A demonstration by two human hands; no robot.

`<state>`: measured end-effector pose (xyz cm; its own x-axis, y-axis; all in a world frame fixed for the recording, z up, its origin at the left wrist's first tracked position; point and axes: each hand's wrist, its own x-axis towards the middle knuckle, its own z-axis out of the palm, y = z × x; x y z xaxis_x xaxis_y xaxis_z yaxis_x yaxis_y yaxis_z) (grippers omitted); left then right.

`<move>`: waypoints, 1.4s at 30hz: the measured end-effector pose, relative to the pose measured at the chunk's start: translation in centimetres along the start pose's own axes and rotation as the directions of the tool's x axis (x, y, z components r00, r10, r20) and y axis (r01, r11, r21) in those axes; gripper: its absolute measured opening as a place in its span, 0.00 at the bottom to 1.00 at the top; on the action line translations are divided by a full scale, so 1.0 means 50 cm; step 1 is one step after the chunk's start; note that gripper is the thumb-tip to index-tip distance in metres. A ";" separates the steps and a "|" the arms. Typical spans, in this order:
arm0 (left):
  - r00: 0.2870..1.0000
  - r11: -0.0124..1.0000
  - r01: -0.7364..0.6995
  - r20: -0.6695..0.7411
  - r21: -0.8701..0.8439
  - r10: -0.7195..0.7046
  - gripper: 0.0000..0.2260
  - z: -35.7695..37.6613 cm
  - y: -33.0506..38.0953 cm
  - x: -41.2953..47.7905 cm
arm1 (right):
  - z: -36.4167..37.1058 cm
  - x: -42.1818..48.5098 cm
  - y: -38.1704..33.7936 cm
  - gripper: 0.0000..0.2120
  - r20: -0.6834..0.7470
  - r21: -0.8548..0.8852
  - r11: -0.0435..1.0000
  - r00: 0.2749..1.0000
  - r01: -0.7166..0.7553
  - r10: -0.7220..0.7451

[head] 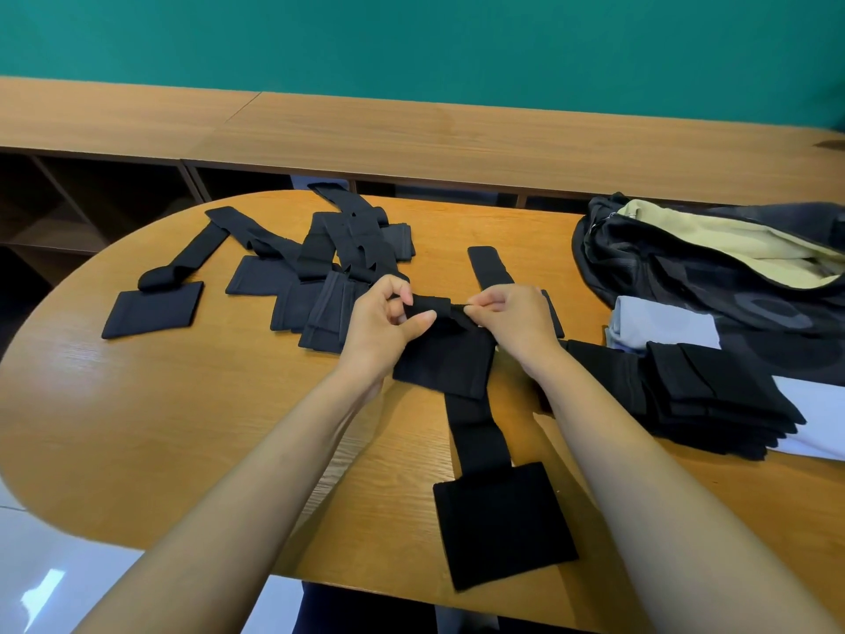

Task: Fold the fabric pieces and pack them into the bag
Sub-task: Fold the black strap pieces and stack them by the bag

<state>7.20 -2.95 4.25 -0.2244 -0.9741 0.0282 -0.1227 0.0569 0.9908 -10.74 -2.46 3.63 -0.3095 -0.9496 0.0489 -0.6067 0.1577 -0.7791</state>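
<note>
The black fabric piece (498, 519) lies with its long axis running from the near edge of the table (183, 404) toward the middle. Its wide square end points to the near edge. The left hand (384, 322) and right hand (512, 322) each pinch its raised far end between curled thumb and fingers. The open bag (686, 267) sits at the far right corner.

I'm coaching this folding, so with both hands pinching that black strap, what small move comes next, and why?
Probably lay the pinched strap flat onto the square pad beneath it: left hand and right hand each pinch an end, and the fold looks unfinished.
</note>
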 end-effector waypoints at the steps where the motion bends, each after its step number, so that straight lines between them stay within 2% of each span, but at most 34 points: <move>1: 1.000 1.000 -0.004 0.006 0.004 0.004 0.12 0.004 0.006 -0.001 | -0.002 0.004 -0.002 0.03 -0.025 -0.062 0.998 1.000 0.009 -0.010; 5: 0.999 0.999 -0.016 0.036 0.028 0.015 0.12 0.016 0.020 -0.011 | 0.001 0.016 -0.003 0.05 -0.107 -0.294 0.954 0.991 0.050 -0.085; 7: 1.000 0.999 -0.023 0.018 0.045 0.022 0.12 0.011 0.025 -0.018 | -0.010 0.024 0.009 0.06 -0.138 -0.343 0.938 0.986 0.039 -0.091; 11: 0.998 0.997 -0.041 -0.054 0.072 0.045 0.11 -0.023 0.034 -0.015 | -0.031 0.040 0.017 0.06 -0.103 -0.380 0.923 0.988 0.066 -0.114; 14: 0.997 0.991 -0.067 -0.028 0.120 0.071 0.18 -0.035 0.039 0.001 | -0.036 0.032 0.007 0.15 -0.062 -0.505 0.858 0.988 0.090 -0.140; 16: 0.998 0.986 -0.053 -0.011 0.157 0.056 0.24 -0.038 0.038 0.017 | -0.036 0.001 -0.006 0.22 -0.031 -0.585 0.795 0.975 0.162 -0.222; 17: 0.999 0.987 -0.034 -0.004 0.154 0.035 0.25 -0.040 0.035 0.024 | -0.033 -0.022 -0.015 0.22 -0.011 -0.591 0.775 0.958 0.225 -0.286; 18: 1.000 0.989 -0.010 0.002 0.145 0.010 0.27 -0.041 0.032 0.033 | -0.028 -0.048 -0.026 0.21 0.039 -0.587 0.752 0.938 0.300 -0.344; 20: 1.000 0.990 0.018 0.010 0.139 -0.019 0.29 -0.040 0.028 0.046 | -0.009 -0.101 -0.038 0.20 0.230 -0.557 0.692 0.886 0.459 -0.403; 23: 1.000 0.979 -0.013 0.030 0.205 0.007 0.29 -0.038 0.023 0.063 | 0.026 -0.143 -0.027 0.24 0.487 -0.565 0.573 0.800 0.594 -0.350; 26: 0.998 0.968 -0.055 0.055 0.244 0.043 0.26 -0.049 0.022 0.078 | 0.044 -0.155 -0.004 0.29 0.539 -0.604 0.516 0.788 0.608 -0.298; 27: 0.993 0.961 -0.108 0.062 0.256 0.095 0.25 -0.053 0.024 0.080 | 0.045 -0.158 0.001 0.30 0.532 -0.607 0.510 0.789 0.609 -0.308; 30: 0.943 0.878 -0.333 0.134 0.343 0.305 0.26 -0.061 0.030 0.087 | 0.043 -0.156 0.007 0.32 0.513 -0.622 0.505 0.799 0.598 -0.313; 32: 0.934 0.777 -0.356 0.199 0.519 0.295 0.30 -0.068 0.018 0.110 | 0.044 -0.149 0.006 0.32 0.528 -0.623 0.514 0.802 0.590 -0.280; 33: 0.945 0.649 -0.324 0.213 0.688 0.247 0.32 -0.073 0.008 0.123 | 0.046 -0.143 0.005 0.32 0.536 -0.619 0.523 0.802 0.586 -0.264; 34: 0.964 0.480 -0.258 0.192 0.838 0.183 0.32 -0.078 -0.002 0.134 | 0.049 -0.138 0.005 0.31 0.543 -0.615 0.531 0.802 0.583 -0.250; 35: 0.980 0.345 -0.180 0.139 0.921 0.140 0.32 -0.083 -0.012 0.140 | 0.050 -0.135 0.004 0.31 0.545 -0.611 0.540 0.802 0.579 -0.243; 36: 0.987 0.287 -0.110 0.072 0.952 0.140 0.32 -0.085 -0.017 0.139 | 0.051 -0.132 0.005 0.32 0.543 -0.606 0.550 0.804 0.574 -0.241; 39: 0.964 0.358 -0.022 -0.076 0.933 0.256 0.29 -0.084 -0.018 0.119 | 0.045 -0.134 0.013 0.36 0.520 -0.586 0.573 0.808 0.573 -0.277; 42: 0.952 0.448 0.019 -0.154 0.894 0.266 0.27 -0.087 -0.018 0.093 | 0.021 -0.154 0.025 0.40 0.486 -0.563 0.598 0.814 0.570 -0.318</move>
<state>10.48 -8.49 4.05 -0.0975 -0.9455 0.3108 -0.9234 0.2024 0.3261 -8.32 4.78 1.62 0.2966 -0.9549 -0.0166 -0.9518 -0.2942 -0.0863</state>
